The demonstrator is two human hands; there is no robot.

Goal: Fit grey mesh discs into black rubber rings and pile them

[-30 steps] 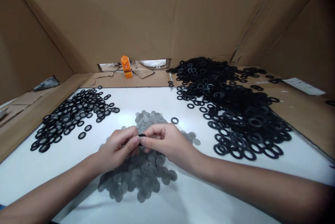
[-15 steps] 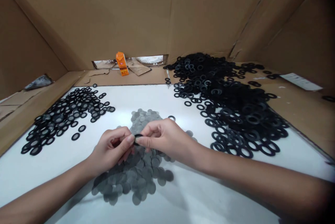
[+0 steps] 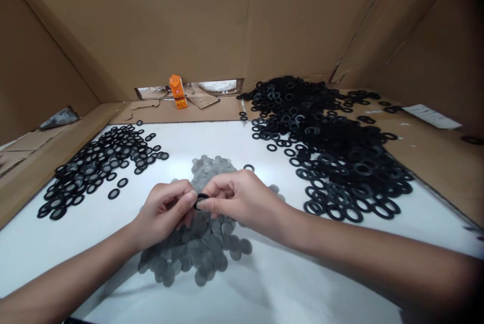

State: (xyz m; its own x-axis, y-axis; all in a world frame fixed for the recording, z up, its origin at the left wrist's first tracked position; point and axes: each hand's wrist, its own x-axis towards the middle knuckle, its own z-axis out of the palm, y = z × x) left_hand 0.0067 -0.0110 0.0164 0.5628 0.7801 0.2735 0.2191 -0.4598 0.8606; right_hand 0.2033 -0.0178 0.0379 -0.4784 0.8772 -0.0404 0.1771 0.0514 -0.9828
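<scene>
A black ring (image 3: 200,201) is pinched between my two hands above a pile of grey discs (image 3: 204,256). My left hand (image 3: 166,211) grips the ring's left edge with thumb and forefinger. From the other side, my right hand (image 3: 234,195) pinches its right edge. Whether a disc sits inside this ring is too small to tell. On the left of the white board lies a heap of black rings with grey centres (image 3: 109,152). A large heap of open black rings (image 3: 333,147) spreads over the right side.
Cardboard walls (image 3: 170,16) surround the white board (image 3: 302,273). An orange carton (image 3: 178,92) stands by a cut-out at the back. A white paper (image 3: 431,116) lies at the right, and a grey crumpled piece (image 3: 59,118) at the left. One loose ring (image 3: 248,168) lies behind my right hand.
The view has shifted slightly. My hands hold nearly the same pose, and the ring between them shows a little more tilted and open.
</scene>
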